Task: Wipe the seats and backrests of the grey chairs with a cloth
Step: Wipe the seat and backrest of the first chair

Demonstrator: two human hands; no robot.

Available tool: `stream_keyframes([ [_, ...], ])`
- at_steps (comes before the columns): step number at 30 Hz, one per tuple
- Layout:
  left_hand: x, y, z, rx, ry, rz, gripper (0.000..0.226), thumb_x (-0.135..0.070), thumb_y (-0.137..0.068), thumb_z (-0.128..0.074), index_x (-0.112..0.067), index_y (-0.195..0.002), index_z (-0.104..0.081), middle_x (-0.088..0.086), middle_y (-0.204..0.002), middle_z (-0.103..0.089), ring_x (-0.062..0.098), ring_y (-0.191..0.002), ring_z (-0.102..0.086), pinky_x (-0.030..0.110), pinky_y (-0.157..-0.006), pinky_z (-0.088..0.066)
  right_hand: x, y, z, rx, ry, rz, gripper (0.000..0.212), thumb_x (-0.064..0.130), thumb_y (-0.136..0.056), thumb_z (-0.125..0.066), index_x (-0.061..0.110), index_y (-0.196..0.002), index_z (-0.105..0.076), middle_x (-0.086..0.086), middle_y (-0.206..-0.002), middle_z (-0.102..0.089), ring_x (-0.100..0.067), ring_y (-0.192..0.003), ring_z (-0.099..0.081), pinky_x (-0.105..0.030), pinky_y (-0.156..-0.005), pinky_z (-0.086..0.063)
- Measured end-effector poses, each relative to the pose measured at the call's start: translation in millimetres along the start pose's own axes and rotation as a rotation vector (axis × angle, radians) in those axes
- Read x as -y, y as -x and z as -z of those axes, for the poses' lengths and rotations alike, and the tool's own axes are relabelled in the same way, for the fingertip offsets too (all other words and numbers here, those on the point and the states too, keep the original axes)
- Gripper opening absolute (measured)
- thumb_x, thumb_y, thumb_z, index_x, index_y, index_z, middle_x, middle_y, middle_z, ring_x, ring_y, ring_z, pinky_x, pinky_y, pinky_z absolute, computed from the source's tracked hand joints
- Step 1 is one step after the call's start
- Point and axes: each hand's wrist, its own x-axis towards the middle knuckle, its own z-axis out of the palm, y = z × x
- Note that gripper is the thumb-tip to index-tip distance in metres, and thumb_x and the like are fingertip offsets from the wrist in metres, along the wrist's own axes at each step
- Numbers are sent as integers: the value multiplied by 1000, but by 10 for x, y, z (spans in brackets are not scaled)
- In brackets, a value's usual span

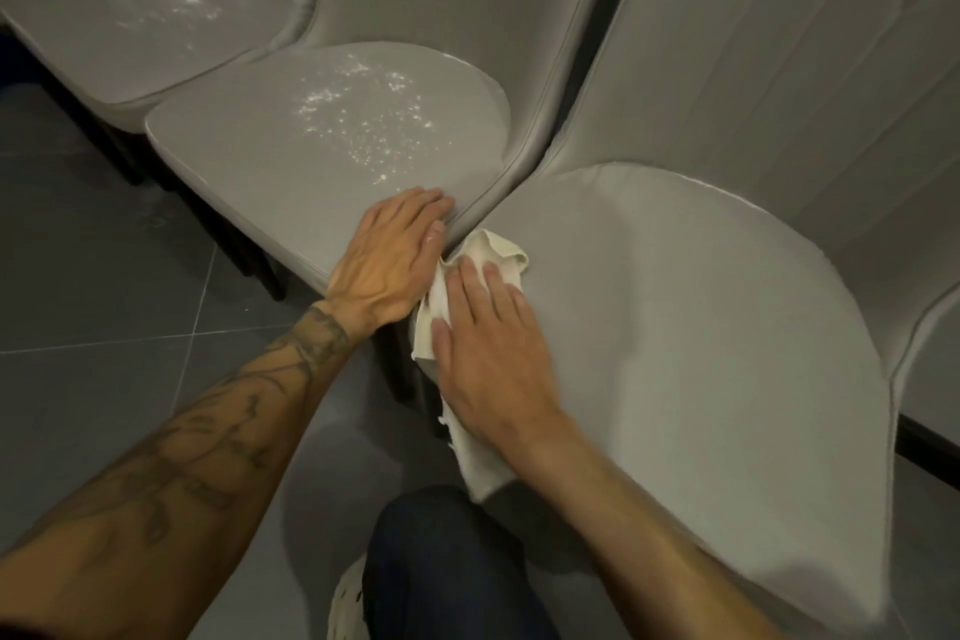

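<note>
While the left hand [395,255] lies flat, fingers straight, on the right edge of the middle seat [270,161], seemingly as a brace, the right hand [488,353] presses the cloth [501,250] with flat fingers onto the left edge of the right seat [701,327], apparently wiping.

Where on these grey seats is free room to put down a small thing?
Free: the right seat between the right hand and its backrest; the middle seat beyond the left hand. Crowded: where the seats meet, with both hands and the cloth.
</note>
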Motion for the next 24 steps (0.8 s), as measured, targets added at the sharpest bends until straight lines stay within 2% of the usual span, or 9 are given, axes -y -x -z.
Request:
stream_keyframes([
  [4, 10, 1, 11, 7, -22, 4, 65, -42, -105, -13, -17, -153, -49, 4, -159, -47, 21, -150, -37, 38, -124, -23, -165, 268, 13, -8, -21, 15, 61, 44, -110, -23, 15, -164, -20, -4, -172, -18, -22, -160, -13, -41, -130, -16],
  [7, -1, 9, 8, 9, -34, -3, 65, -41, -105, -13, -16, -152, -50, 5, -158, -48, 23, -149, -39, 42, -124, -26, -137, 332, -12, -23, -18, -60, 62, 42, -109, -21, 11, -163, -21, -9, -170, -23, -26, -159, -18, -44, -129, -22],
  [9, -1, 3, 14, 7, -40, -1, 66, -41, -104, -13, -16, -152, -50, 5, -159, -48, 23, -149, -39, 42, -124, -26, 72, 94, -49, -41, -37, -103, 64, 40, -108, -20, 8, -163, -15, -14, -171, -16, -31, -159, -12, -46, -129, -17],
  [12, 9, -8, 16, 13, -55, 5, 68, -41, -103, -11, -15, -154, -48, 5, -161, -46, 23, -151, -37, 43, -125, -25, 199, -67, -44, -6, -45, -124, 64, 40, -109, -18, 7, -164, -10, -13, -172, -9, -30, -160, -4, -45, -129, -10],
  [16, 21, -9, 13, -9, -73, -13, 66, -40, -104, -13, -14, -152, -51, 8, -159, -48, 27, -148, -41, 45, -123, -28, -243, 678, 90, -6, -2, -148, 61, 41, -110, -18, 11, -164, -18, -8, -171, -18, -24, -160, -13, -42, -129, -17],
  [18, 6, -16, 11, -10, -72, -15, 66, -40, -104, -13, -13, -152, -51, 8, -159, -48, 28, -148, -41, 47, -123, -28, -598, 1223, 173, -61, 43, -244, 61, 41, -109, -24, 11, -162, -27, -8, -168, -28, -24, -157, -26, -42, -127, -26],
  [20, -16, -12, 10, -6, -78, -24, 67, -40, -104, -13, -12, -151, -51, 9, -158, -48, 29, -148, -41, 47, -123, -29, -824, 1581, 274, -86, 85, -339, 60, 40, -107, -28, 10, -160, -31, -8, -166, -32, -26, -154, -32, -38, -125, -25],
  [22, -25, -13, 12, -1, -90, -31, 66, -40, -104, -13, -12, -151, -51, 9, -158, -48, 28, -148, -41, 47, -123, -29, -763, 1522, 253, -56, 107, -392, 60, 36, -107, -29, 10, -161, -29, -9, -167, -32, -30, -154, -33, -39, -126, -23],
  [24, -15, -13, 8, 1, -105, -36, 65, -40, -104, -15, -12, -151, -51, 9, -159, -48, 29, -148, -41, 47, -122, -29, -457, 1066, 167, -54, 45, -353, 61, 33, -107, -27, 8, -162, -23, -13, -168, -25, -32, -155, -27, -44, -128, -20],
])
